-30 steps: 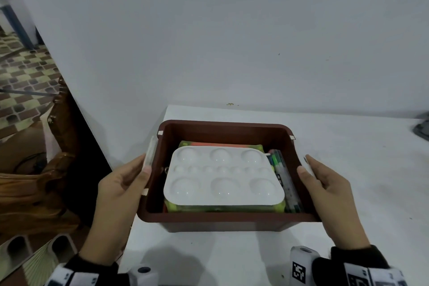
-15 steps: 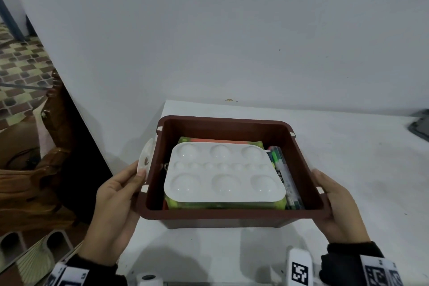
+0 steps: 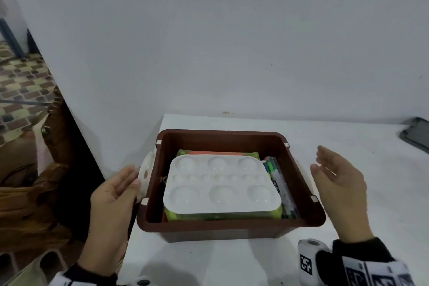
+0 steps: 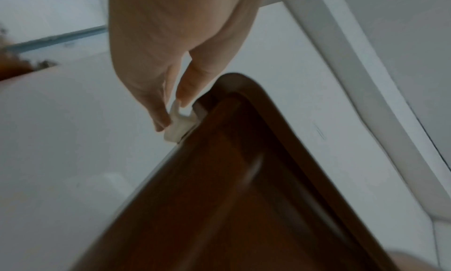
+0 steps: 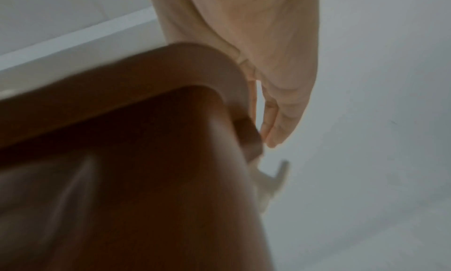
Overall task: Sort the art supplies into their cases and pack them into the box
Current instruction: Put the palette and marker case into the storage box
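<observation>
A brown box [image 3: 229, 225] stands on the white table [image 3: 232, 262]. Inside it, a white paint palette [image 3: 220, 186] lies on a green and orange case [image 3: 176, 215], and a clear case of markers [image 3: 282, 190] stands along the right wall. My left hand [image 3: 113, 195] is at the box's left side and pinches the white latch [image 3: 145, 176], which is swung outward; the left wrist view shows that latch [image 4: 179, 126] between the fingertips beside the box [image 4: 231, 198]. My right hand [image 3: 336, 179] hovers open, clear of the right rim. The right latch [image 5: 270, 184] hangs loose below my fingers [image 5: 275, 126].
A dark flat device [image 3: 417, 134] lies at the table's far right edge. Carved wooden furniture [image 3: 34, 193] stands left of the table, below its edge. A white wall runs close behind the box.
My right hand has let go of the box's right side and moved outward. The left latch has swung from upright to outward under my left fingers.
</observation>
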